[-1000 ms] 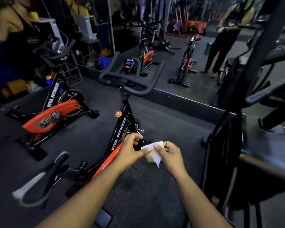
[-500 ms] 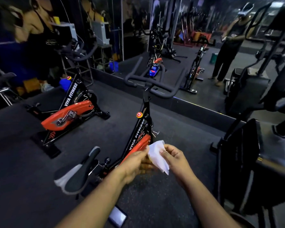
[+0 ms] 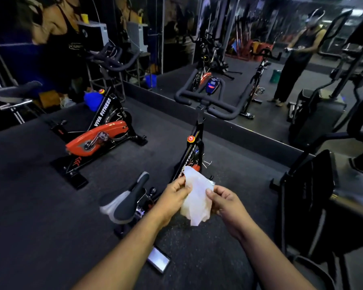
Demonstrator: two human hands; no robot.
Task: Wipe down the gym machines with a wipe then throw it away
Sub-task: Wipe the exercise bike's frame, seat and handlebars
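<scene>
Both hands are out in front, and the wipe [image 3: 197, 197] is hanging between them — a pale, crumpled sheet spread open in the air above the dark floor [image 3: 40, 206]. The left hand [image 3: 173, 196] is pinching the wipe's left edge, thumb and fingers curled onto it, while the right hand [image 3: 224, 203] is pinching the right edge, thumb tip lying on the sheet. So each grip is pressed onto the wipe, none spread. The lower corner of the sheet is drooping free below the hands. Just beyond it the near bike [image 3: 194, 147] is standing, a black frame with a red round knob on the post; its handlebars [image 3: 212, 101] are curving out to both sides with a small blue console sitting above the middle, and its saddle [image 3: 127, 203] is lying to the left of the left hand, nose pointing away. A second bike [image 3: 96, 135] with an orange flywheel cover is standing well apart on the left, lettering running up its frame. A black machine [image 3: 314, 197] is filling the right edge. On the floor between the forearms a phone [image 3: 158, 261] is lying flat. Along the far wall a mirror [image 3: 239, 59] is showing more bikes and a standing person — details there are too dim to tell.
</scene>
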